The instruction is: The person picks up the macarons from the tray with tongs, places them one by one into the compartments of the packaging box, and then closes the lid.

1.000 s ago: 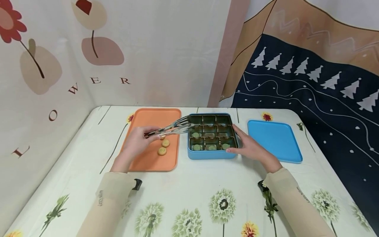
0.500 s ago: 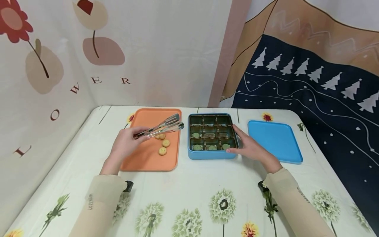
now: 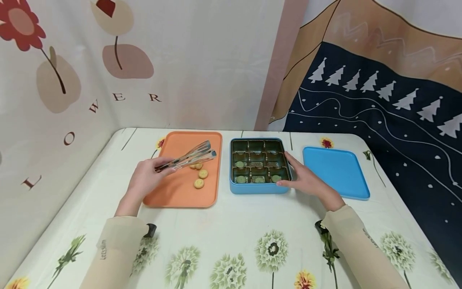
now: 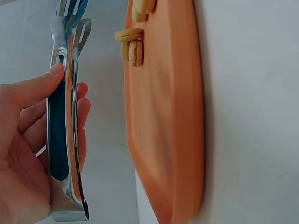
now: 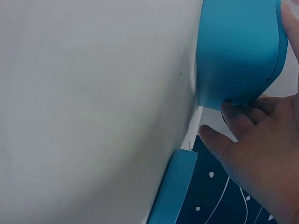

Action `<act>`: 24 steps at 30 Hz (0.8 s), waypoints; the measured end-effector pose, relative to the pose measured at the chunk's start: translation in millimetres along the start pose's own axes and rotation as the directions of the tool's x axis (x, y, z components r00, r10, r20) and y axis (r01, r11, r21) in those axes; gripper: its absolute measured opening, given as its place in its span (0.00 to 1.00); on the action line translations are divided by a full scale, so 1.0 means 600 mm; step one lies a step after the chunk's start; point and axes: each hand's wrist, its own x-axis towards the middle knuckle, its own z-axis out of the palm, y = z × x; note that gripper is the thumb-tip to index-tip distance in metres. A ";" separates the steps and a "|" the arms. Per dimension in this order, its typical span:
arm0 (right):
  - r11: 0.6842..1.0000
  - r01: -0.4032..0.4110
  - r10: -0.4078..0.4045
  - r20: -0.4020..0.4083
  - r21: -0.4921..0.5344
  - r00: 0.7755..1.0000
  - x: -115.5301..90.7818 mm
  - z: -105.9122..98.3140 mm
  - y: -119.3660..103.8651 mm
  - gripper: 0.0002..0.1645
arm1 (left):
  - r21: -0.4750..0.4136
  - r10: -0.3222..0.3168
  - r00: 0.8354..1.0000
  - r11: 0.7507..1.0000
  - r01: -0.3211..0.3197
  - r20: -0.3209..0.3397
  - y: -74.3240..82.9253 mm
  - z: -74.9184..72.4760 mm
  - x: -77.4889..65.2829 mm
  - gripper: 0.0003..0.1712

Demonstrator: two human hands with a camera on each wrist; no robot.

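My left hand [image 3: 145, 175] grips metal food tongs [image 4: 60, 126] by their handles, and their ends stand apart with nothing between them. The tongs point to the right, above the orange tray [image 3: 173, 194]. Several small round sandwich cookies [image 3: 199, 183] lie on that tray, some partly hidden behind the tongs. To the right stands a blue box [image 3: 258, 188] with a dark insert split into square compartments. Cookies [image 3: 241, 179] sit in the front row and in the left compartment of the middle row. My right hand [image 3: 304, 178] holds the box at its right side, thumb by the front corner.
A blue lid [image 3: 333, 170] lies on the table right of the box, just beyond my right hand. The flower-print tablecloth [image 3: 231, 228] spreads in front of the tray and box. A white printed curtain [image 3: 202, 80] hangs close behind the table.
My left hand has drawn back left with the tongs, from over the box's left edge to above the orange tray. My right hand has stayed at the box.
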 end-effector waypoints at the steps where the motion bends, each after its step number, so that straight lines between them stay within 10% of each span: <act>1: 1.000 0.000 0.000 0.000 0.001 1.000 0.000 0.000 0.000 0.67 | 0.005 -0.001 1.000 1.000 0.001 -0.001 -0.002 0.000 -0.001 0.20; 24: 1.000 0.000 0.000 0.000 0.013 1.000 0.002 0.002 0.004 0.67 | 0.033 -0.031 0.999 0.999 0.031 0.022 -0.028 0.002 -0.017 0.21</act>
